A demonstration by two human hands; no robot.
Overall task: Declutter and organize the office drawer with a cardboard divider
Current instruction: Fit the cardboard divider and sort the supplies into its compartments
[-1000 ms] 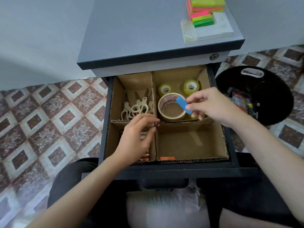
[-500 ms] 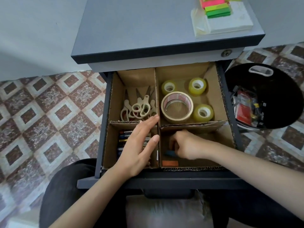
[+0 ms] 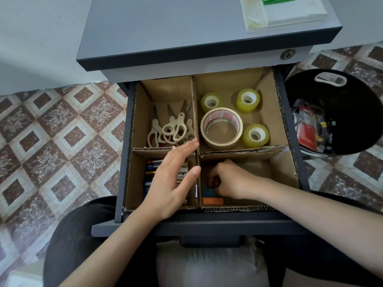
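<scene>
Compared with a second ago, the right hand [image 3: 230, 181] is no longer held up over the tape rolls [image 3: 221, 129]. It is sunk into the near right compartment of the cardboard divider [image 3: 238, 151], and the blue piece [image 3: 207, 192] once pinched in the air is now seen low on the compartment floor. The left hand [image 3: 176, 177] is flattened out where its fingers were bent.

In the head view, the right hand's fingers are curled tight, with the blue piece directly beneath them and seemingly touched. Whether it is pinched or already let go cannot be told, as the fingertips are lost in shadow. Just nearer than the grip, an orange piece [image 3: 212, 201] is seen against the front wall. Left of the grip, across the middle wall, the left hand is laid flat over the batteries [image 3: 153, 162], fingers straight, nothing held. Beyond the grip the tape rolls are gathered, and beyond and leftward, the scissors [image 3: 172, 129].

The step in hand is judged to be the setting down of the blue piece beside the orange one. Next, the fingers need to be loosened and the hand lifted straight up, so that the cardboard walls of the drawer [image 3: 207, 226] are not dragged.
</scene>
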